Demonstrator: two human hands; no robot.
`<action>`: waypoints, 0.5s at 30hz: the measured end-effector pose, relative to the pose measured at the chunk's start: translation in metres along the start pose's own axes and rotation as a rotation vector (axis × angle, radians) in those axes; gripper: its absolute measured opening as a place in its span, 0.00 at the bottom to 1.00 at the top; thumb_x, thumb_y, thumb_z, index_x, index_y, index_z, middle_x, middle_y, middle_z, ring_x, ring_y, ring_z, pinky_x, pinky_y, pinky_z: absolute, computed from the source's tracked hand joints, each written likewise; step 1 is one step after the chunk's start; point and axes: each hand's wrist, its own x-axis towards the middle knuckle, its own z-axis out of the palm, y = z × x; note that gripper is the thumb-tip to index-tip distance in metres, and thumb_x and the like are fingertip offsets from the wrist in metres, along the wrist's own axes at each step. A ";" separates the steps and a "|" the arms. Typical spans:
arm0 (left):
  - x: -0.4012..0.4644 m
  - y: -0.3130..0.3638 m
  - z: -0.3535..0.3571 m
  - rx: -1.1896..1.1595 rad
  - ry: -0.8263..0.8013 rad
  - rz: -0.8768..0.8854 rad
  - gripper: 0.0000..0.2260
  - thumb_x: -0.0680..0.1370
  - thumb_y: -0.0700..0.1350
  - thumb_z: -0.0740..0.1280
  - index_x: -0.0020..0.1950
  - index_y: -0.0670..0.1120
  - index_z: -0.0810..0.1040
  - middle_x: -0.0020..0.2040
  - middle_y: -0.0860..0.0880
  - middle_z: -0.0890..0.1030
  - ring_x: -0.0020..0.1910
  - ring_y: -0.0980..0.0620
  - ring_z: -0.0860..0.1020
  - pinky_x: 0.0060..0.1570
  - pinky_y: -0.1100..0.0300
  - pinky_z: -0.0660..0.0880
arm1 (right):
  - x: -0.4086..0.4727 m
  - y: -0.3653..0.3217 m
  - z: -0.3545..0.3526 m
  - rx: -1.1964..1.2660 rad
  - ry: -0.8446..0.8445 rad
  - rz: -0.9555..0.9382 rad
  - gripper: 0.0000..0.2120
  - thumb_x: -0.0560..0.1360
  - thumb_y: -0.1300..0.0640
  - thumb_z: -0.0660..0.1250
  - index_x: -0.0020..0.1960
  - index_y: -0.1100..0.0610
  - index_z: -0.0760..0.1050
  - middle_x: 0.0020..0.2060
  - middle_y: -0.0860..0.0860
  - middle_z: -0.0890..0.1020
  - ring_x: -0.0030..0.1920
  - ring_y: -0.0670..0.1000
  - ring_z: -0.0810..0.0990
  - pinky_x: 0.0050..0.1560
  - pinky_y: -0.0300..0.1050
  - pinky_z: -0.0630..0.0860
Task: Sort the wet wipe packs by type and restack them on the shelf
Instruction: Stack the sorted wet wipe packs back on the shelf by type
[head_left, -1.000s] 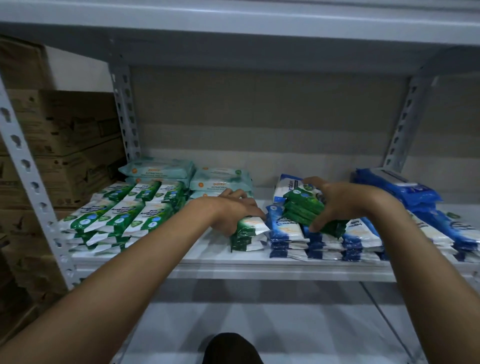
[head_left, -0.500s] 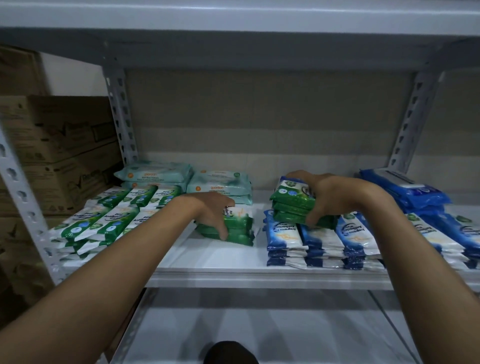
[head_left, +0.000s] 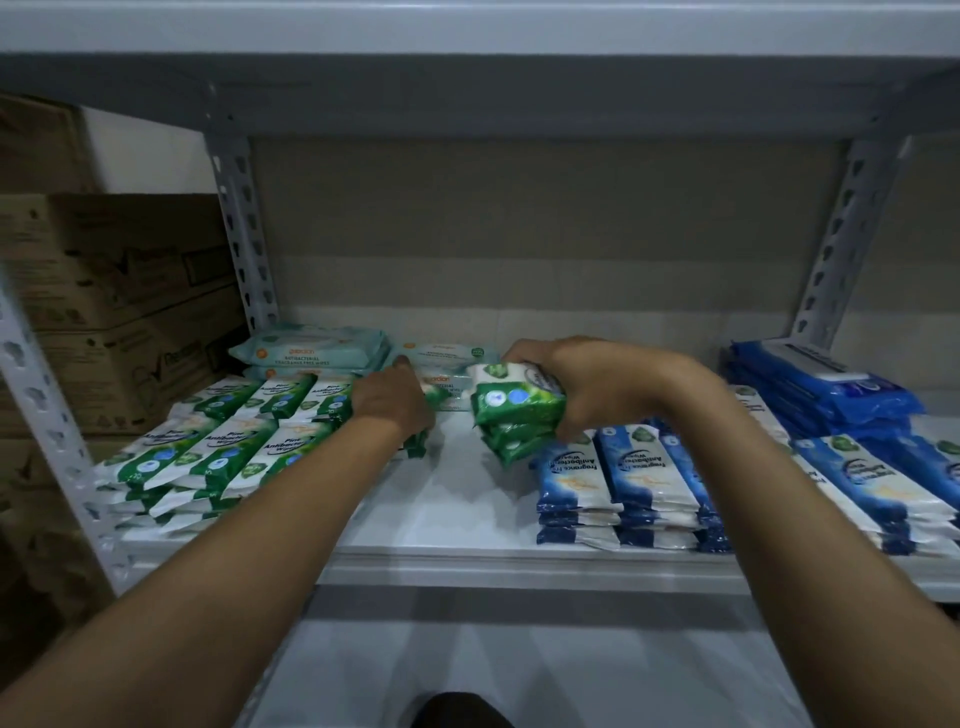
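1. The small bundle of green packs sits clamped in the right hand, fingers curled over its far side and thumb under, held just above the shelf board and tilted toward the camera.
2. To the left of those fingers, the left hand presses against a second green stack at the right end of the green rows; its fingers are hidden behind the hand, so I cannot tell whether they curl round the packs or lie flat.
3. To do this step well, I judge the right hand should carry its bundle leftward and set it square against the green rows, label ends matching, while the left hand steadies the neighbours.
4. Under the right wrist lie the blue fragrance-free stacks, already grouped.
5. Beyond both sets of fingers rest pale teal packs; far right, dark blue packs.
6. Cardboard boxes stand outside the frame, left.
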 end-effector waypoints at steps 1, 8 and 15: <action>0.003 -0.001 0.001 -0.076 0.005 -0.032 0.37 0.77 0.50 0.70 0.79 0.42 0.56 0.59 0.44 0.80 0.55 0.43 0.81 0.47 0.55 0.74 | 0.007 -0.007 0.004 -0.009 -0.028 -0.031 0.32 0.66 0.64 0.77 0.61 0.43 0.68 0.48 0.46 0.80 0.48 0.49 0.80 0.48 0.51 0.81; 0.012 -0.026 -0.019 -0.470 -0.038 -0.003 0.49 0.74 0.66 0.71 0.82 0.41 0.52 0.76 0.38 0.69 0.70 0.38 0.73 0.65 0.51 0.72 | 0.052 -0.046 0.061 -0.102 -0.210 -0.133 0.32 0.68 0.68 0.72 0.64 0.44 0.67 0.51 0.48 0.78 0.50 0.53 0.79 0.52 0.55 0.81; 0.006 -0.067 -0.041 -0.422 0.009 0.304 0.05 0.77 0.54 0.71 0.49 0.54 0.83 0.54 0.54 0.82 0.53 0.52 0.79 0.49 0.59 0.72 | 0.070 -0.063 0.110 -0.133 0.008 -0.208 0.39 0.70 0.70 0.64 0.72 0.37 0.67 0.72 0.52 0.65 0.73 0.53 0.58 0.75 0.59 0.51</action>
